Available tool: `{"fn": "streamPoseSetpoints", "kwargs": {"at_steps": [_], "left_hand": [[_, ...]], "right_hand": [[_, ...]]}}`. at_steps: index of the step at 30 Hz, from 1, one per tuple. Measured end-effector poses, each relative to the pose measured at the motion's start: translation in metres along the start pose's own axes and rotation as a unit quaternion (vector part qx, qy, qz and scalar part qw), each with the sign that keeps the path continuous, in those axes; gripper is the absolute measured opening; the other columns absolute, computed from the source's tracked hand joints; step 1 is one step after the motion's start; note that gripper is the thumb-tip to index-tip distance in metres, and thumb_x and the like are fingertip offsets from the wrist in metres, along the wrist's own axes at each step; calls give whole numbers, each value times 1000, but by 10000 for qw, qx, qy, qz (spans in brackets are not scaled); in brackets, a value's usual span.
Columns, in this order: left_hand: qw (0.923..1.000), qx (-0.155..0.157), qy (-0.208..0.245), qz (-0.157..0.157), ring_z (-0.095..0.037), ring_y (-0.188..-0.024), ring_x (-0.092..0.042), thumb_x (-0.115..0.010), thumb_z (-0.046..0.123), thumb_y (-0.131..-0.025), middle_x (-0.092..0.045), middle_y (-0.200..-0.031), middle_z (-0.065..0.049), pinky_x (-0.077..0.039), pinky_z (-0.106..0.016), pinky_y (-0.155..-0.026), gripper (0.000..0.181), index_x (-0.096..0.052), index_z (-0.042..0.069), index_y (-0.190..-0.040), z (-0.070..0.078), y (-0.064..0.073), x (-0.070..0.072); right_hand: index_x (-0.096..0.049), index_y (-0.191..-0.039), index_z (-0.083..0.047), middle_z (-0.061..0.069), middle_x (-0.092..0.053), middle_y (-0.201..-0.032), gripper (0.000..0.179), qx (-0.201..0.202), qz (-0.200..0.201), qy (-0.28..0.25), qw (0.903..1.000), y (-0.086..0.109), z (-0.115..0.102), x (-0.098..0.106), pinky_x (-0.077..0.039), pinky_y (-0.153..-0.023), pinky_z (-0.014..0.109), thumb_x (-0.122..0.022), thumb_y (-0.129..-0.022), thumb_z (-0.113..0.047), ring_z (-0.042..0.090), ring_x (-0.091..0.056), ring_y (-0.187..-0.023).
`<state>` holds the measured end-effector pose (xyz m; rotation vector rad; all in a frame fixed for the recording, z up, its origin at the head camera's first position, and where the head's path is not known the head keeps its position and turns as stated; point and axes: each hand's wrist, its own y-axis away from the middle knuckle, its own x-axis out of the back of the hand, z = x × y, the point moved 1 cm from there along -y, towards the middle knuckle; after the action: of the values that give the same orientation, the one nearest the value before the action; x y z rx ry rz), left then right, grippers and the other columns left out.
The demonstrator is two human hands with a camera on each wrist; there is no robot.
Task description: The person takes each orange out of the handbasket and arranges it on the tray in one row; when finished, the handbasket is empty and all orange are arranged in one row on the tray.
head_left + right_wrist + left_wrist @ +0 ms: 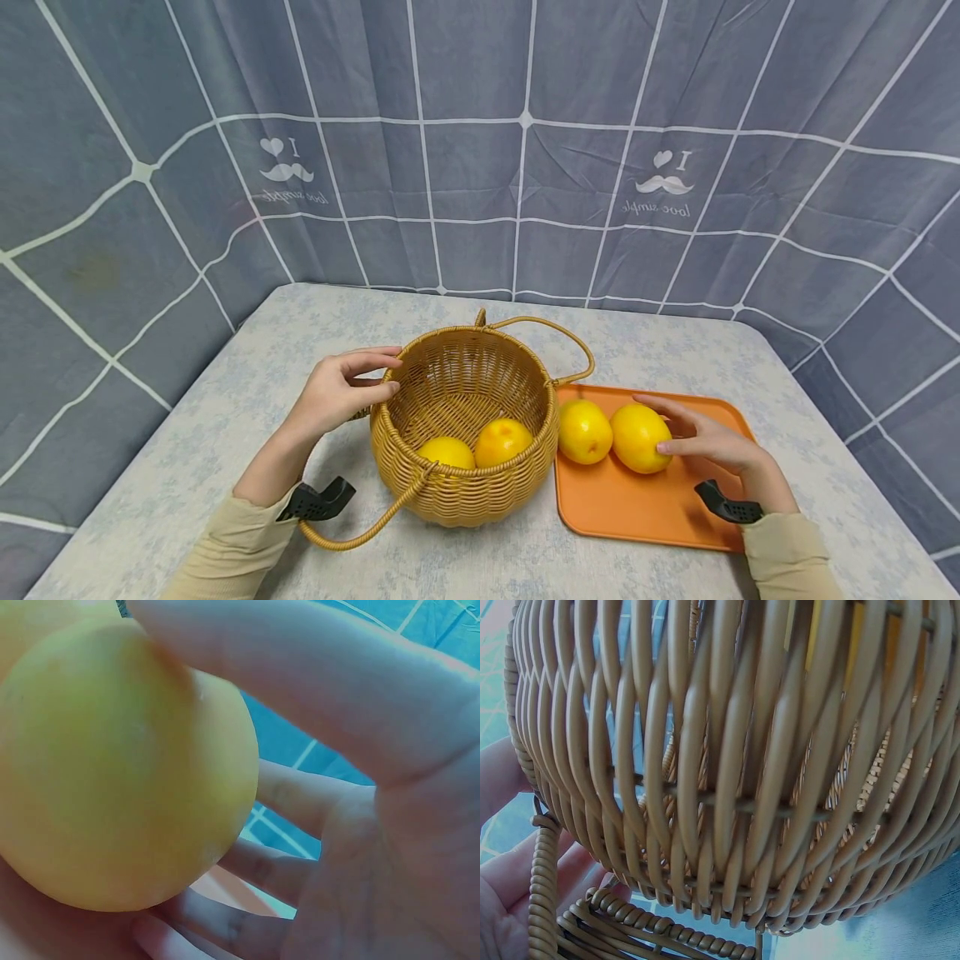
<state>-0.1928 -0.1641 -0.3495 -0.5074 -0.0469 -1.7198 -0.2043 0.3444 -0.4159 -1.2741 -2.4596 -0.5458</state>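
My left hand (339,390) holds the left rim of a round wicker basket (465,498), thumb and fingertips at its edge. Two yellow oranges (504,442) lie inside, toward the front. In the left wrist view the woven wall (727,750) fills most of the picture, with part of the hand (510,892) behind the handle. Over the tray, my right hand (705,437) grips the right one of two more oranges (640,439), thumb on the near side and fingers around the far side. That orange (127,772) looms large in the right wrist view. Its neighbour (585,432) sits against its left side.
An orange tray (637,512) lies right of the basket, close to its wall. One basket handle (577,346) sticks out at the back right, and another (360,537) reaches toward the front left. Behind the pale patterned table (315,321) hangs a grey checked curtain (480,167).
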Motion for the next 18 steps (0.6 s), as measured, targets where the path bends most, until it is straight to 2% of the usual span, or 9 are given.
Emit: {"fn": "streamPoseSetpoints", "kwargs": {"at_steps": [4,8,10,15,18], "left_hand": [[10000,7,1,0,-27,-95,-66,-71,9,-81,-58,-127,-10,-55,-28,-75,29,-68,-2,-108,-1,-1,0],[10000,23,25,-10,-28,-95,-66,-71,10,-82,-57,-128,-10,-55,-28,-75,30,-68,-2,-109,-1,0,0],[10000,15,-5,3,-28,-96,-65,-71,10,-82,-58,-128,-10,-55,-27,-76,29,-68,-2,-108,-1,0,0],[10000,19,-63,40,-27,-97,-65,-71,10,-82,-59,-126,-9,-54,-26,-78,29,-69,-2,-108,0,0,0],[10000,18,-56,39,-27,-98,-65,-71,10,-82,-59,-126,-9,-54,-26,-78,28,-69,-1,-108,0,0,0]], "right_hand": [[-24,-150,-15,12,-28,-149,69,-88,-22,-128,9999,0,-1,0,-34,-99,45,-60,-91,-13,26,-33,-129],[-23,-150,-17,10,-30,-148,69,-154,-33,-273,9995,2,-4,0,-35,-98,43,-59,-91,-13,14,-41,-124],[-23,-150,-15,12,-30,-148,69,-52,-25,-128,9999,2,-5,0,-36,-97,44,-58,-91,-12,13,-41,-123],[-23,-149,-9,24,-27,-147,68,322,89,207,9992,4,-14,3,-37,-96,51,-59,-91,-8,38,-35,-127],[-25,-149,-8,29,-27,-145,67,602,136,211,9979,6,-23,7,-40,-97,43,-58,-91,-5,30,-40,-127]]}}
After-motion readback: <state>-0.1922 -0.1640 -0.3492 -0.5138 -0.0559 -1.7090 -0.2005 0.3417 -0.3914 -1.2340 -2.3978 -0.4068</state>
